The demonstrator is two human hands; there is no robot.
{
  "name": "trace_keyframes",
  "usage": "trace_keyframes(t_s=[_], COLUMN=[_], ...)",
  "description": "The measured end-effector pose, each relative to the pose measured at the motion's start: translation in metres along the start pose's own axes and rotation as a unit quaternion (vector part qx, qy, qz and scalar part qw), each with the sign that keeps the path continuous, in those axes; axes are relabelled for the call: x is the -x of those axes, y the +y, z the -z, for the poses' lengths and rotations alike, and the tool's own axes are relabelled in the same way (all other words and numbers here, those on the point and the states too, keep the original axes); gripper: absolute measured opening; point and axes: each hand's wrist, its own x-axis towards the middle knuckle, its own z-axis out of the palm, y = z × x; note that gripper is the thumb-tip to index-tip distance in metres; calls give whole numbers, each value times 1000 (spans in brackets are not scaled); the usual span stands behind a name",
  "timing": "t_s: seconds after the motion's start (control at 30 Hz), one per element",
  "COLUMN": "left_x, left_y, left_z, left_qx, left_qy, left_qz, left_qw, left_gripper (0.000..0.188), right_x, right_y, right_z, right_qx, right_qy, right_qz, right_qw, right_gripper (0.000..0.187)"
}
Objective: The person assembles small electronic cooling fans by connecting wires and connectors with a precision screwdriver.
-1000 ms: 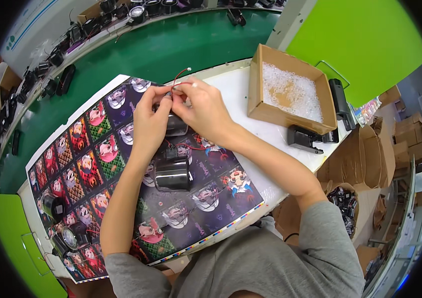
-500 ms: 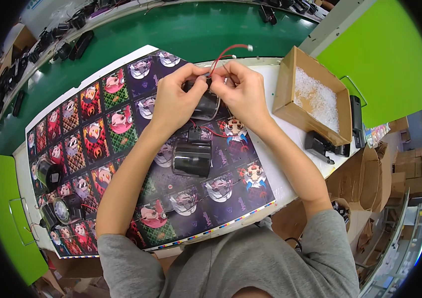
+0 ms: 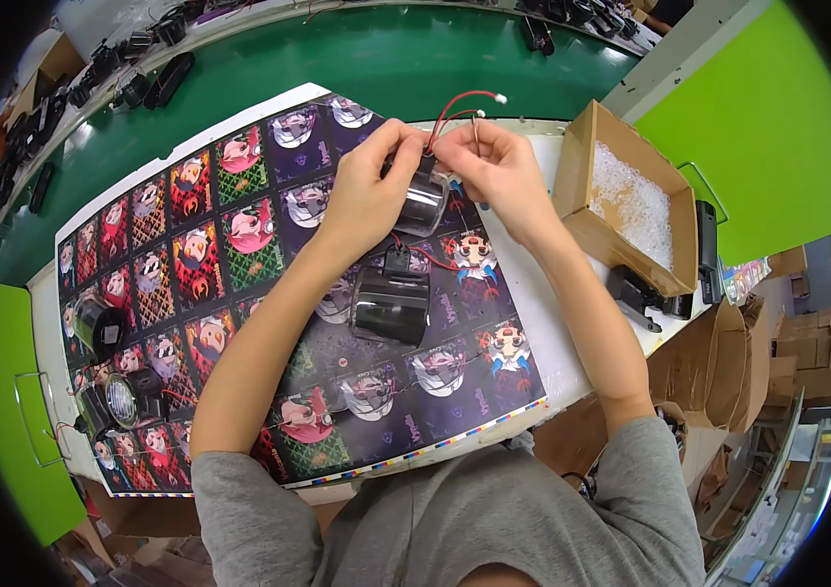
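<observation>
Both my hands work at the far edge of the printed sheet, over a shiny black cylindrical housing (image 3: 422, 203). My left hand (image 3: 373, 186) is closed round its upper left side, thumb and fingers near where the wires come out. Right beside it, my right hand (image 3: 506, 174) pinches at the base of the red wires (image 3: 450, 103); its fingertips partly hide what lies between them. The wires arc up and to the right, ending in small white connectors (image 3: 501, 99). A second black housing (image 3: 391, 305), with red wire at its top, lies on the sheet nearer me.
More black housings (image 3: 99, 325) and a round lamp (image 3: 122, 399) sit at the sheet's left. A cardboard box (image 3: 582, 186) of small clear pieces stands at right, with black parts (image 3: 634, 296) beside it. Green panels (image 3: 729, 117) flank the table; a green conveyor (image 3: 337, 54) runs behind.
The view has shifted slightly. My right hand's fingers have changed position, the thumb now closer to the wires' base. My left hand still grips the housing.
</observation>
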Motion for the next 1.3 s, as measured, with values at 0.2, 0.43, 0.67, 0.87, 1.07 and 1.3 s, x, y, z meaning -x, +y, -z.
trace_keyframes(t_s=[0.2, 0.43, 0.67, 0.87, 1.07, 1.3], left_x=[-7, -6, -8, -8, -13, -17], left_y=[3, 25, 29, 37, 27, 39], left_z=[5, 21, 15, 21, 24, 36], left_qx=[208, 177, 119, -40, 18, 194], left_qy=[-87, -101, -69, -102, -33, -20], left_qz=[156, 206, 121, 60, 102, 109], left_qw=[962, 957, 983, 992, 994, 975], left_gripper=[23, 18, 11, 16, 23, 12], right_x=[14, 48, 49, 42, 37, 42], right_y=[-34, -75, -14, -4, 0, 4], right_z=[46, 127, 180, 188, 201, 198], right_qx=[211, 568, 569, 554, 564, 632], right_qy=[20, 110, -1, 66, 76, 76], right_qz=[114, -10, -44, -63, -66, -25], right_qw=[971, 815, 821, 827, 820, 771], right_gripper=[20, 21, 12, 15, 13, 4])
